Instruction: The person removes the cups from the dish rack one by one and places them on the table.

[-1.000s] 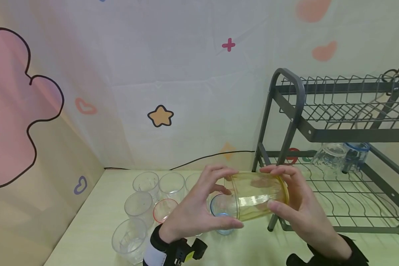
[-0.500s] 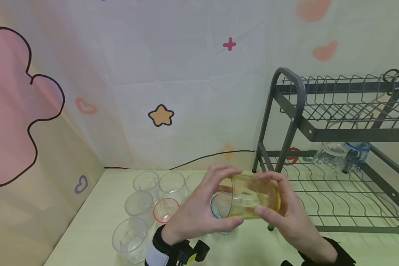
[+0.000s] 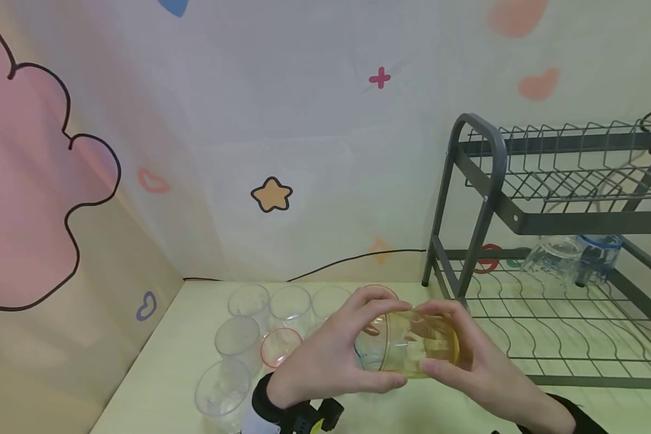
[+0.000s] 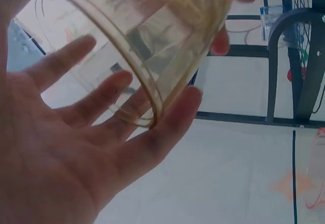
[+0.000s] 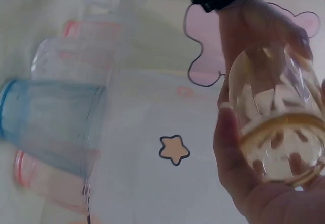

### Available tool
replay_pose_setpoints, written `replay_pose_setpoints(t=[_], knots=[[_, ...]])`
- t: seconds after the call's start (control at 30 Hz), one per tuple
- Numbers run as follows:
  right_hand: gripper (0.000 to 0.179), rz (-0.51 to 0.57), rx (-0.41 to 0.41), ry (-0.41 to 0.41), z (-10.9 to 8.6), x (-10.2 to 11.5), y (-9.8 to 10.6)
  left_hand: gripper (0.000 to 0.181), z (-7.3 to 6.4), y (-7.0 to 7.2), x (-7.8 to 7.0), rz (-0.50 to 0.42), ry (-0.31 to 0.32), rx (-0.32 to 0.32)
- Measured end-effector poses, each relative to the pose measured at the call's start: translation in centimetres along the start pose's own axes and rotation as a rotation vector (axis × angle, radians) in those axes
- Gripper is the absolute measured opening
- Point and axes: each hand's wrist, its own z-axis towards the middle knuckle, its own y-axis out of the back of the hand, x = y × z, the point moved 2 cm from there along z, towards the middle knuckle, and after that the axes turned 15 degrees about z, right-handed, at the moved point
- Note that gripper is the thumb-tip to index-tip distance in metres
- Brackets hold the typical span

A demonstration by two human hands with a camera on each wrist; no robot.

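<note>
A yellow transparent drinking glass (image 3: 423,346) lies sideways in the air between my two hands, above the table. My left hand (image 3: 339,355) curls round its left end. In the left wrist view, the open rim of the glass (image 4: 152,46) faces the left palm, and a forefinger (image 4: 177,115) touches the rim. My right hand (image 3: 480,367) grips the other end, with the thumb in front and fingers over the top. In the right wrist view, that hand (image 5: 236,168) cups the thick base end. A blue-tinted glass (image 5: 56,117) stands beyond.
Several clear glasses (image 3: 222,386) stand in rows on the left of the table (image 3: 157,361), one with a red rim (image 3: 281,348). A dark two-tier wire rack (image 3: 477,223) stands at right; a clear glass (image 3: 553,259) and a blue-rimmed glass (image 3: 601,256) are upside down on its lower tier.
The right hand and the yellow glass have moved left, so more of the glass sits inside the left hand. Both hands keep holding it. The head view has shifted slightly.
</note>
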Motion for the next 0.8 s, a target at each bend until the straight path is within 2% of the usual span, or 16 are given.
replay_pose_setpoints(t=[0.13, 0.23, 0.37, 0.53, 0.6, 0.8], knots=[[0.053, -0.094, 0.048, -0.044, -0.4, 0.5, 0.8, 0.07, 0.1, -0.3, -0.2, 0.038, -0.059, -0.017], [0.055, -0.194, 0.063, -0.048, -0.7, 1.0, 1.3, 0.07, 0.1, -0.4, -0.3, 0.086, -0.071, -0.019], [0.062, -0.284, 0.07, -0.093, -1.4, 1.5, 1.8, 0.069, -0.2, -0.1, -0.2, 0.16, -0.064, -0.013], [0.064, -0.413, 0.102, -0.148, -2.7, 2.1, 2.4, 0.07, -0.6, 0.4, 0.1, 0.172, -0.023, -0.004], [0.06, -0.489, 0.094, -0.13, -3.0, 2.4, 3.1, 0.07, -0.7, 0.4, 0.2, 0.172, -0.004, 0.007], [0.055, -0.717, 0.022, -0.065, -3.1, 3.1, 6.5, 0.067, -1.0, 0.5, 0.4, 0.264, 0.025, 0.042]])
